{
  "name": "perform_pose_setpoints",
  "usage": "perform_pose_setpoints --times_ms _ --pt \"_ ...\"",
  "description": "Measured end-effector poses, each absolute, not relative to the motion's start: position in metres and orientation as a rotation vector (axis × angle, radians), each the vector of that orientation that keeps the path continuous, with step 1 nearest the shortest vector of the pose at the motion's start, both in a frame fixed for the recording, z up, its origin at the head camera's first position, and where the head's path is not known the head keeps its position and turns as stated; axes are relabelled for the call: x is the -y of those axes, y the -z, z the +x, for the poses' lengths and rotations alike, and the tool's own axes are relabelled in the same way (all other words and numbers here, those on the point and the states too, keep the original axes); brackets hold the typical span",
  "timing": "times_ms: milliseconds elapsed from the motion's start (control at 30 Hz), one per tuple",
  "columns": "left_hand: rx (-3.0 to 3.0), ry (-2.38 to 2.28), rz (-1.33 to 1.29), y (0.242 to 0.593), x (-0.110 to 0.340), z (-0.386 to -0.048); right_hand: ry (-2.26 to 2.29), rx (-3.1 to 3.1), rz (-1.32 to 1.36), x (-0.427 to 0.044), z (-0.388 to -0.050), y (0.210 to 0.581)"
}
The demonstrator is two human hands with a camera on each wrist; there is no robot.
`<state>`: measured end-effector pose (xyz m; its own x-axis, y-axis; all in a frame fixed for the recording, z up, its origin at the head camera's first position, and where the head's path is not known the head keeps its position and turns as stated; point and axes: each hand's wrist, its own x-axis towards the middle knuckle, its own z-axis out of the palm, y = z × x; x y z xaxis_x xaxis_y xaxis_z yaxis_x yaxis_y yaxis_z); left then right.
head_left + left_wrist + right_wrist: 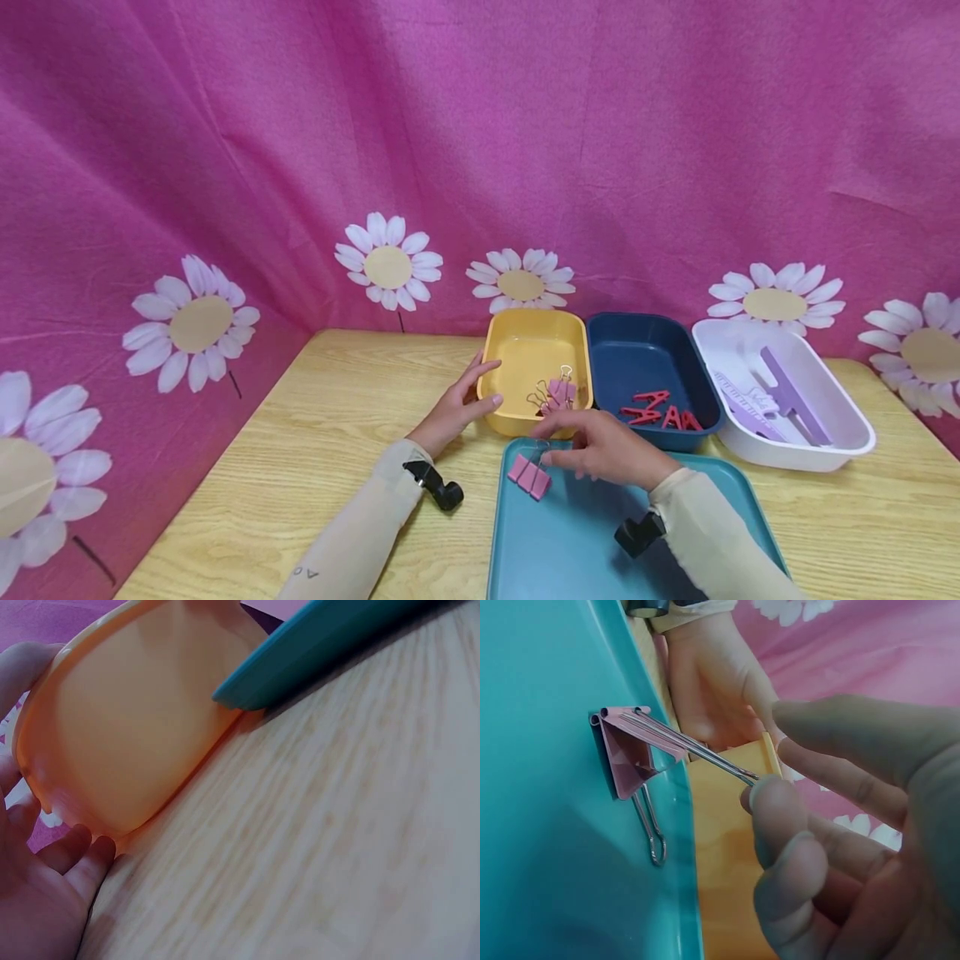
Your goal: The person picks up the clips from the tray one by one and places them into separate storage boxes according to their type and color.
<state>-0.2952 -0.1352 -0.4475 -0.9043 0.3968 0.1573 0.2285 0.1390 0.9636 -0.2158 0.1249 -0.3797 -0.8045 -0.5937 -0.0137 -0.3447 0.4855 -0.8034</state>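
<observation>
My right hand [611, 450] pinches one wire handle of a pink binder clip [529, 476]. The binder clip [626, 754] hangs over the near edge of the teal tray [570, 542], its other handle free. My left hand [455, 408] rests on the left side of the yellow bin [525, 367], fingers spread at the rim. In the left wrist view, the left hand's fingers touch the outer wall of the yellow bin [127, 727]. Several pink binder clips [561, 393] lie inside that bin, at its near right corner.
Right of the yellow bin stands a navy bin [645, 350] with several red clothespins [651, 404]. Beyond it, a white bin [847, 425] holds a lilac squeegee-like tool [795, 396] and a lilac ruler [742, 408]. A pink flowered cloth [480, 150] hangs behind the wooden table [300, 467].
</observation>
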Motion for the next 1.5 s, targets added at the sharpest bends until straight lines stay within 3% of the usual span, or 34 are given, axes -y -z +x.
perform_pose_setpoints --times_ms 1500 --pt "-2.225 -1.902 0.655 0.45 0.136 -0.297 1.067 -2.384 -0.931 -0.113 -0.215 0.395"
